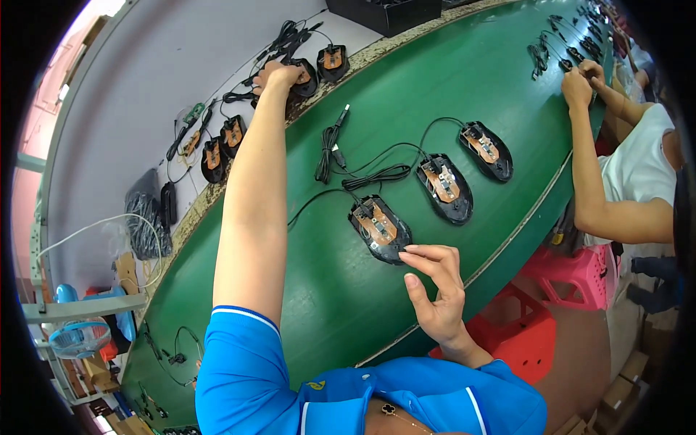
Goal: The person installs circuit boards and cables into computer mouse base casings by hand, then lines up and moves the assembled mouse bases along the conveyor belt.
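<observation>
My left hand (pixel 275 77) reaches far across to the pale ledge, among a row of opened computer mice. Its fingers are bent down, and what they grip is hidden beneath it; an opened mouse (pixel 305 78) lies just to its right. My right hand (pixel 439 291) is open, thumb and fingers apart, its fingertips at the near end of an opened mouse (pixel 379 228) with its brown circuit board exposed. Further right on the green table lie a second opened mouse (pixel 444 188) and a third (pixel 486 151). A bundled black cable (pixel 330 148) lies behind them.
More opened mice (pixel 212 159) and cables line the ledge beside the green table (pixel 319 290). A black plastic bag (pixel 147 217) and a black box (pixel 384 14) stand there too. On the right, a co-worker's hands (pixel 580 83) work near more cables. Red stool (pixel 518 337) below.
</observation>
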Demonstrator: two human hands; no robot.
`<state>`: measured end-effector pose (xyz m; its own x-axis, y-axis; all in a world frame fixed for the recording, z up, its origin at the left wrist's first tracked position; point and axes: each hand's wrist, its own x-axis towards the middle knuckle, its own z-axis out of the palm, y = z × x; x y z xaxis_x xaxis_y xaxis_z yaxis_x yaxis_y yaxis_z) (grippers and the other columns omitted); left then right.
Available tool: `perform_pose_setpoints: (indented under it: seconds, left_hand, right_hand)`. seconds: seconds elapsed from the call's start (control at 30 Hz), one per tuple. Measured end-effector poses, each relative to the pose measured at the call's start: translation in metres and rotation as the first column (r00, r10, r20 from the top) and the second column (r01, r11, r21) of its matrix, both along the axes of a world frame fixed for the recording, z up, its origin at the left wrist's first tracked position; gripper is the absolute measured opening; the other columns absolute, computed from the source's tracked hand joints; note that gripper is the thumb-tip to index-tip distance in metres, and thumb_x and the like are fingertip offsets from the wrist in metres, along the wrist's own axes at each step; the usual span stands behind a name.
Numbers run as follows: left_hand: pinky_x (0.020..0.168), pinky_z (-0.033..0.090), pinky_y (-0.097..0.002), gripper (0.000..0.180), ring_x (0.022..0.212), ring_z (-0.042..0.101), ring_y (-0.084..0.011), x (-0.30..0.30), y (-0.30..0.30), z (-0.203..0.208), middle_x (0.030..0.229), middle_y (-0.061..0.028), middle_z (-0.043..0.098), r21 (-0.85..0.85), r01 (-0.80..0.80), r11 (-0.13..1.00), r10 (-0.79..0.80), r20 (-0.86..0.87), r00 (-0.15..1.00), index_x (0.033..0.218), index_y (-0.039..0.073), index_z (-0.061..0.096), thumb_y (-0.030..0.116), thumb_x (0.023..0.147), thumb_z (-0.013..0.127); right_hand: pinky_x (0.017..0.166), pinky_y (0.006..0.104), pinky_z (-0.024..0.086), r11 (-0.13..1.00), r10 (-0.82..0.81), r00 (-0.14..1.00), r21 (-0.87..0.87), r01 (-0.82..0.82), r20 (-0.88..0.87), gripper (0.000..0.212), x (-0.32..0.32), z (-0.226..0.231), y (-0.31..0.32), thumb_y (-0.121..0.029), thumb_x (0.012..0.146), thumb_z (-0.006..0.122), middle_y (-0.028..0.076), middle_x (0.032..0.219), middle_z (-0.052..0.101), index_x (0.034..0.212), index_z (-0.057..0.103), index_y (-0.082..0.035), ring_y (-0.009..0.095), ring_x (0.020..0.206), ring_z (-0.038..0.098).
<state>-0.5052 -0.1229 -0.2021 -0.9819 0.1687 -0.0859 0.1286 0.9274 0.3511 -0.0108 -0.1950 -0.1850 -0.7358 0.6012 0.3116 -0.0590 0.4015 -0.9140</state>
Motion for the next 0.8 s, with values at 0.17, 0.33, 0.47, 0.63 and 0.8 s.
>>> perform_pose_setpoints:
  seconds: [0.17, 0.33, 0.47, 0.63, 0.8]
  left_hand:
    - [0.092, 0.045, -0.0437, 0.056, 0.113, 0.057, -0.0297, 0.01, -0.009, 0.005, 0.121, -0.013, 0.068, -0.224, 0.022, 0.974, -0.019, 0.019, 1.0, 0.113, 0.01, 0.075, 0.042, 0.067, 0.075]
    - [0.096, 0.044, -0.0509, 0.06, 0.112, 0.056, -0.0351, -0.043, -0.04, -0.017, 0.121, -0.0145, 0.068, -0.119, 0.04, 0.992, -0.056, -0.128, 0.99, 0.12, 0.011, 0.072, 0.051, 0.075, 0.074]
    - [0.1, 0.044, -0.0513, 0.055, 0.121, 0.055, -0.0367, -0.014, -0.042, -0.028, 0.125, -0.0185, 0.066, 0.055, 0.214, 0.975, -0.168, -0.447, 0.879, 0.133, 0.013, 0.064, 0.044, 0.087, 0.069]
    - [0.095, 0.049, -0.0413, 0.05, 0.103, 0.061, -0.0335, -0.003, -0.134, -0.01, 0.12, -0.0208, 0.063, 0.16, 0.609, 0.777, -0.4, -0.621, 0.674, 0.133, 0.002, 0.06, 0.028, 0.09, 0.069]
    - [0.086, 0.052, -0.0366, 0.048, 0.095, 0.06, -0.0258, 0.171, -0.173, 0.023, 0.115, -0.0143, 0.061, 0.314, 0.811, 0.494, -0.601, -0.55, 0.58, 0.138, 0.002, 0.054, 0.006, 0.091, 0.066]
  right_hand:
    - [0.098, 0.0365, 0.044, 0.998, -0.026, 1.0, 0.051, 0.026, -0.007, 0.029, 0.001, 0.0, -0.002, -0.005, 0.088, 0.068, 0.01, 0.123, 0.063, 0.117, 0.071, -0.004, 0.025, 0.109, 0.053]
    - [0.098, 0.0361, 0.044, 0.992, -0.086, 0.995, 0.091, 0.091, -0.053, 0.03, -0.005, -0.013, -0.003, -0.004, 0.089, 0.068, 0.008, 0.121, 0.064, 0.119, 0.072, -0.006, 0.024, 0.108, 0.054]
    - [0.097, 0.0359, 0.044, 0.966, -0.168, 0.984, 0.19, 0.176, -0.061, 0.029, -0.006, -0.027, -0.002, -0.005, 0.091, 0.068, 0.007, 0.12, 0.064, 0.119, 0.072, -0.006, 0.023, 0.106, 0.054]
    - [0.092, 0.034, 0.047, 0.912, -0.231, 0.968, 0.325, 0.251, -0.099, 0.032, -0.019, -0.023, -0.012, -0.008, 0.091, 0.068, 0.005, 0.112, 0.063, 0.123, 0.07, -0.01, 0.023, 0.099, 0.055]
    - [0.088, 0.035, 0.047, 0.842, -0.28, 0.958, 0.495, 0.215, 0.059, 0.042, -0.02, -0.023, 0.004, -0.015, 0.094, 0.065, 0.005, 0.11, 0.064, 0.136, 0.063, -0.013, 0.022, 0.095, 0.056]
